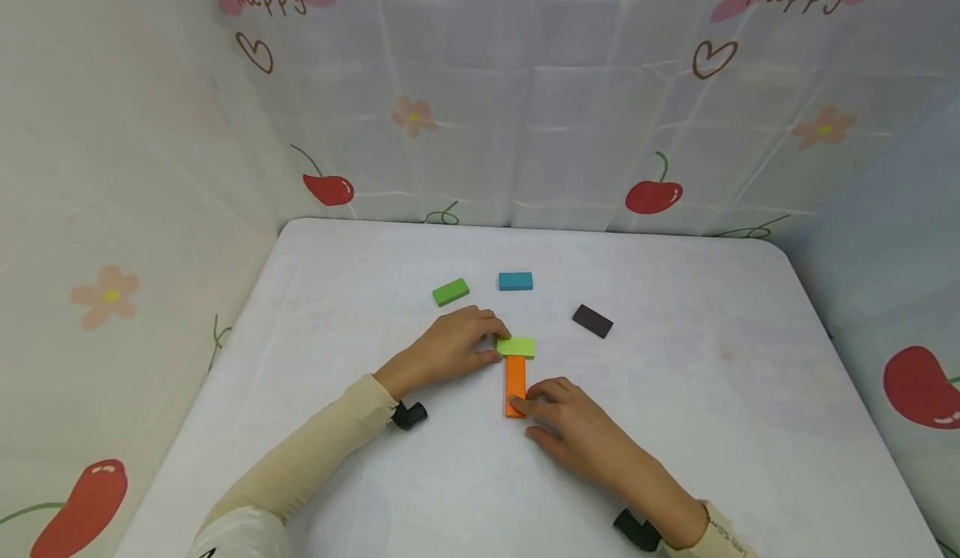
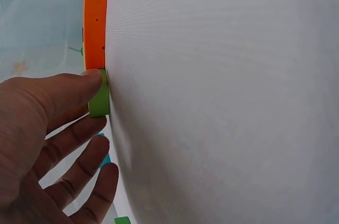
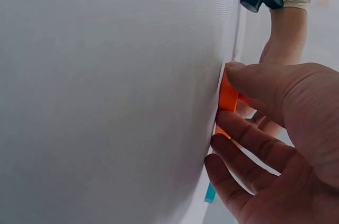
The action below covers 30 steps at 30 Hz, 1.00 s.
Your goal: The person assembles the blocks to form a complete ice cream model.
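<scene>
Head view: orange block (image 1: 514, 383) at table (image 1: 712, 424) centre is pinched at its near end by right hand (image 1: 573, 429); lime block (image 1: 516, 346), touching its far end, is pinched by left hand (image 1: 453, 345). Green block (image 1: 451, 292), teal block (image 1: 515, 281), dark block (image 1: 592, 321) lie farther off.
Left wrist view: lime block (image 2: 99, 99) is pressed by the thumb.
Right wrist view: orange block (image 3: 229, 102) is gripped between thumb and fingers.

Bright, even, soft light in all views.
Faint shadows under the hands on the table (image 1: 675, 358); head view bends at its edges; wrist views blur the near fingers, no glare.
</scene>
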{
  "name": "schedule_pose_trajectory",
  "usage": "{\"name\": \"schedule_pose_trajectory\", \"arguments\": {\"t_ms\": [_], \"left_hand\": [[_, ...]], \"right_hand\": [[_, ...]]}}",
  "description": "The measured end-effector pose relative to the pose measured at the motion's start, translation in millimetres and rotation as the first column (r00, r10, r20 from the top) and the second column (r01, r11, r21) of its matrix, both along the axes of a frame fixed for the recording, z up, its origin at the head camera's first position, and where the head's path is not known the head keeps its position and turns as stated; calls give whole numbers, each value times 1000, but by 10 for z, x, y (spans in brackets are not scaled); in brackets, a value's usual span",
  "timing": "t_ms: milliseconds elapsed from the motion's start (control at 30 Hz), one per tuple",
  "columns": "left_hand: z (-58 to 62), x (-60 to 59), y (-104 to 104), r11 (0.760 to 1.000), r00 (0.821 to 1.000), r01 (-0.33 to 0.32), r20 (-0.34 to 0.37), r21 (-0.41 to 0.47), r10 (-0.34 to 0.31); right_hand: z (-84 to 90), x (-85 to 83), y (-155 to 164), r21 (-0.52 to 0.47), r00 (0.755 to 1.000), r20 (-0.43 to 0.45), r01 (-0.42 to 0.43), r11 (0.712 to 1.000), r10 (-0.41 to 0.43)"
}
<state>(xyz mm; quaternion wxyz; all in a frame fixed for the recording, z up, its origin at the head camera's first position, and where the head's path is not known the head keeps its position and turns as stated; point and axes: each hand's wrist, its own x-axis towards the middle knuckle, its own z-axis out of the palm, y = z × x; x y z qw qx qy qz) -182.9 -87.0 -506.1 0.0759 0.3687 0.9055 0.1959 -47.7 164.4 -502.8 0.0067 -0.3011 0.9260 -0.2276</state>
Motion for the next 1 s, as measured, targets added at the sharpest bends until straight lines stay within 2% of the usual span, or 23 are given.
{"name": "schedule_pose_trajectory", "arguments": {"t_ms": [367,733,1000], "left_hand": [[-15,-12,-19,1000,1000,6,-5,13,-6],[-22,-1,-15,1000,1000,-3,20,4,3],[-12,8,-36,1000,1000,-8,20,-1,8]], "right_hand": [[3,1,-18,12,1000,17,11,1000,-11],[17,-1,16,-2,998,58,2,1000,-2],[42,-99,38,-32,993,96,68,997,-65]]}}
